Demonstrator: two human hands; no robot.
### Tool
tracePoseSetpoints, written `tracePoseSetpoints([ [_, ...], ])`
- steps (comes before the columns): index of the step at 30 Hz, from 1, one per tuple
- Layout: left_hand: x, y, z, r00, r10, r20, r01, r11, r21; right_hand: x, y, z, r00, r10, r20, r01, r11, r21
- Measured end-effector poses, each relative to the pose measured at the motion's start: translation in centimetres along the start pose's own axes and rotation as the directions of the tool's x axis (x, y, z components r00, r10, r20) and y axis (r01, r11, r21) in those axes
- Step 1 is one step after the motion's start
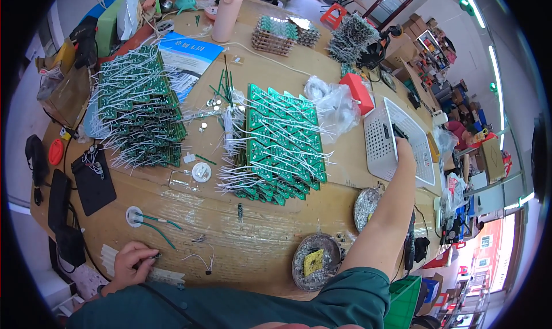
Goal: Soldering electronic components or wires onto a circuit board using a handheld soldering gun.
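Observation:
My left hand (pixel 133 262) is closed at the lower left, thumb and finger pinching a small dark part (pixel 156 255) too small to name. Close by lie a white disc with green wires (pixel 134 216) and a small dark connector with white wires (pixel 208 271). My right arm stretches over the table to a white perforated basket (pixel 380 148). Its hand (pixel 404 146) is down inside, by some dark items; the basket wall hides the fingers. Between my arms stands a stack of green circuit boards with white wires (pixel 284 139).
Another wired board stack (pixel 141 108) stands at the left, beside a blue booklet (pixel 190 59). A pink bottle (pixel 229 13) is at the back. Two round metal dishes, one holding a yellow sponge (pixel 313 262), sit near my right arm. A red box (pixel 357 92) and clear plastic bags (pixel 333 108) adjoin the basket.

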State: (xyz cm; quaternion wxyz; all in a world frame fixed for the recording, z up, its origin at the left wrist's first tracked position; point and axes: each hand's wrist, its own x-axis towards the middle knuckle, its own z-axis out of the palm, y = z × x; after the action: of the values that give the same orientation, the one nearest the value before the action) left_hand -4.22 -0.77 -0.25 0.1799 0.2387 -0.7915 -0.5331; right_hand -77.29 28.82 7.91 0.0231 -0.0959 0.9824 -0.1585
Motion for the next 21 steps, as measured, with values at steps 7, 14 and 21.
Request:
tracePoseSetpoints([
  [7,0.5,0.0,0.1,1.0,0.025,-0.015,-0.025,1.0,-0.006,-4.9,-3.4,-1.2,0.959,-0.115,-0.261,0.006,0.923,-0.385],
  [14,1.1,0.3,0.0,0.995,0.098,-0.007,-0.098,0.994,0.04,-2.2,0.4,0.4,0.983,-0.03,-0.18,-0.013,0.973,-0.231],
  [21,0.5,0.1,0.1,1.0,0.026,-0.012,-0.026,1.0,-0.001,-3.1,-2.1,0.2,0.976,-0.054,-0.212,-0.031,0.924,-0.382],
])
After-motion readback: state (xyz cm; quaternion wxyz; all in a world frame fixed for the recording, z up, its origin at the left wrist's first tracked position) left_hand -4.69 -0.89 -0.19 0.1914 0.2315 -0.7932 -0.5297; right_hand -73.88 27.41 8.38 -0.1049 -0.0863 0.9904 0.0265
